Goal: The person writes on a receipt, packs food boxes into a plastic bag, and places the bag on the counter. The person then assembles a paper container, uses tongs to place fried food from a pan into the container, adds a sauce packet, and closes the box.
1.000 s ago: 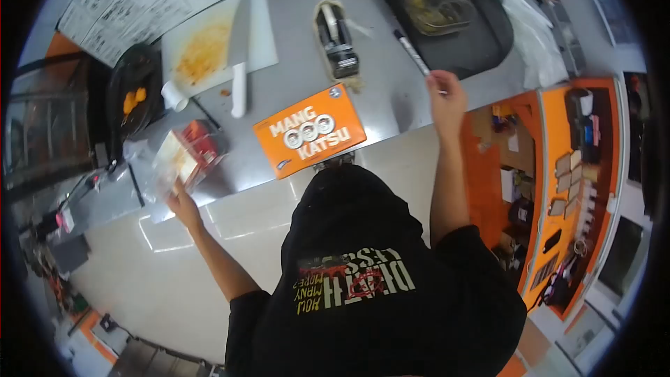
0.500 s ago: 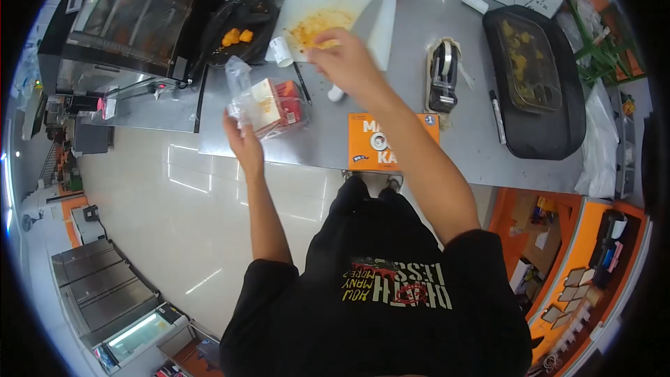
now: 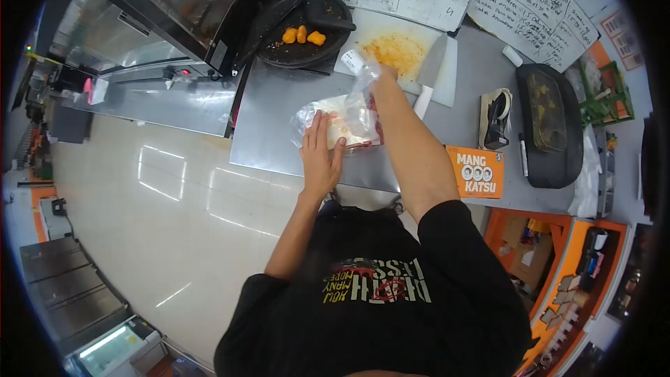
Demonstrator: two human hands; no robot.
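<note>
bag of clear plastic (image 3: 360, 121) sits near the steel counter's (image 3: 269, 119) front edge, left hand (image 3: 322, 162) spread on it, right hand (image 3: 386, 72) apart at its far end, can't tell if pinching

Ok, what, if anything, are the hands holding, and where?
The right hand seems to pinch the clear plastic bag by its gathered top end; the left hand rests against its near side.

My right hand (image 3: 386, 75), a second ago holding the marker (image 3: 523, 157) at the right, has let go and crossed left to the plastic bag (image 3: 352, 124). My left hand (image 3: 323, 160) has moved from the bag's left end onto its near side, and the bag's loose end now points far right instead of far left.
</note>
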